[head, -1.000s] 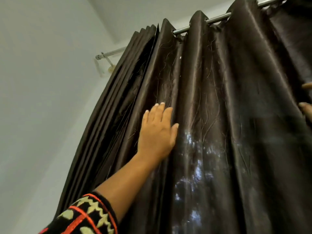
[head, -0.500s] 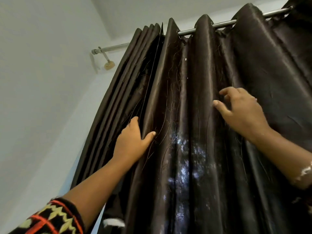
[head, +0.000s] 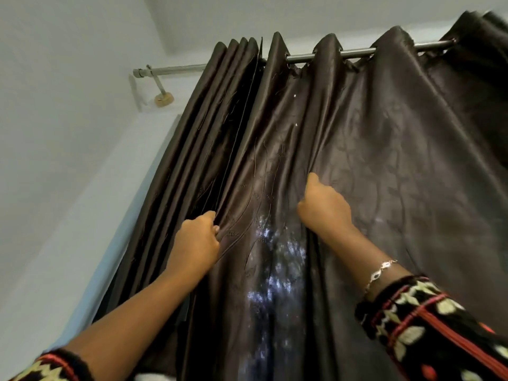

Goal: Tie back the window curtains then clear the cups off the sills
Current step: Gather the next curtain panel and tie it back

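Observation:
A dark brown satin curtain [head: 384,160] hangs in pleats from a metal rod [head: 176,69] and fills most of the head view. My left hand [head: 195,243] is closed on a fold of the curtain at the centre left, next to the bunched pleats. My right hand [head: 324,207] is clenched on another fold to the right and a little higher. A bracelet sits on my right wrist. Light shines through the cloth between my hands. No cups or sills show.
A pale wall [head: 68,160] runs along the left, with the rod's bracket [head: 163,99] fixed to it near the ceiling. Several tight pleats [head: 220,119] are gathered at the curtain's left end. My patterned sleeves sit at the bottom corners.
My left hand went from lying flat on the cloth to gripping a fold. My right hand came in from the right and closed on the curtain. The view has dropped slightly.

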`<state>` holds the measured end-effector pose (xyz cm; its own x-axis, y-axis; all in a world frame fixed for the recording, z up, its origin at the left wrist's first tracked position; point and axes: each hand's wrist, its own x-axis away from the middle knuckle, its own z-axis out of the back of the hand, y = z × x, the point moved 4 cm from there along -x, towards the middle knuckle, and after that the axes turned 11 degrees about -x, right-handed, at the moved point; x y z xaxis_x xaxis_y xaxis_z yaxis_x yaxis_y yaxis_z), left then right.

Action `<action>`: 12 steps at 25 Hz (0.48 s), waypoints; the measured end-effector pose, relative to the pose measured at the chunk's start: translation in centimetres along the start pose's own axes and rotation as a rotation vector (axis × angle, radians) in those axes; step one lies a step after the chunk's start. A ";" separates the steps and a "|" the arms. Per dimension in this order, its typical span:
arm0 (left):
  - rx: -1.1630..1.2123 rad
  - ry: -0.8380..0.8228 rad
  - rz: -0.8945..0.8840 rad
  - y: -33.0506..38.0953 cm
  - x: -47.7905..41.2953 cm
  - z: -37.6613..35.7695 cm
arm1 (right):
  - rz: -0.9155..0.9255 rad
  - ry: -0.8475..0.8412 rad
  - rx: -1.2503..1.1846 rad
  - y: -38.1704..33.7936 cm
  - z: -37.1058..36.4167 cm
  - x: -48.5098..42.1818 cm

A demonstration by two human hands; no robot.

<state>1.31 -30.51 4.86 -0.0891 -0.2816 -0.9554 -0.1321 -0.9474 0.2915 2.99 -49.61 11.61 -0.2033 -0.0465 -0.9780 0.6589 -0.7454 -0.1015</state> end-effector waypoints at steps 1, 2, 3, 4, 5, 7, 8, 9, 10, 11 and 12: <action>0.016 0.005 -0.021 -0.1 0.0 0.1 | 0.025 -0.001 -0.007 -1.1 -0.7 -0.2; 0.033 0.003 -0.038 -0.2 0.0 0.2 | 0.055 0.004 -0.004 -2.1 -1.4 -0.5; 0.045 -0.004 -0.050 -0.4 0.1 0.2 | 0.075 -0.003 0.004 -3.2 -2.0 -0.8; 0.055 -0.010 -0.062 -0.6 0.1 0.1 | 0.097 -0.005 0.013 -4.4 -2.7 -1.2; 0.071 -0.011 -0.071 -0.8 0.1 0.1 | 0.114 -0.014 0.018 -5.6 -3.4 -1.6; 0.120 -0.026 -0.072 -0.9 0.0 -0.1 | 0.145 -0.027 0.020 -7.6 -4.5 -2.1; 0.145 -0.033 -0.067 -0.8 0.0 -0.2 | 0.157 -0.041 0.013 -8.4 -4.8 -2.2; 0.160 -0.032 -0.068 -0.6 0.1 -0.4 | 0.163 -0.071 -0.002 -8.8 -4.9 -2.3; 0.176 -0.020 -0.073 -0.3 0.2 -0.5 | 0.166 -0.104 -0.029 -8.7 -4.9 -2.4; 0.192 -0.005 -0.082 0.0 0.4 -0.7 | 0.166 -0.135 -0.066 -8.2 -4.6 -2.4; 0.201 0.003 -0.090 0.4 0.5 -0.9 | 0.165 -0.152 -0.107 -7.3 -4.1 -2.4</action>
<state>2.10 -31.19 4.49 -0.0648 -0.1983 -0.9780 -0.3332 -0.9195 0.2085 1.61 -41.36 13.98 -0.1874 -0.2674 -0.9452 0.7637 -0.6449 0.0310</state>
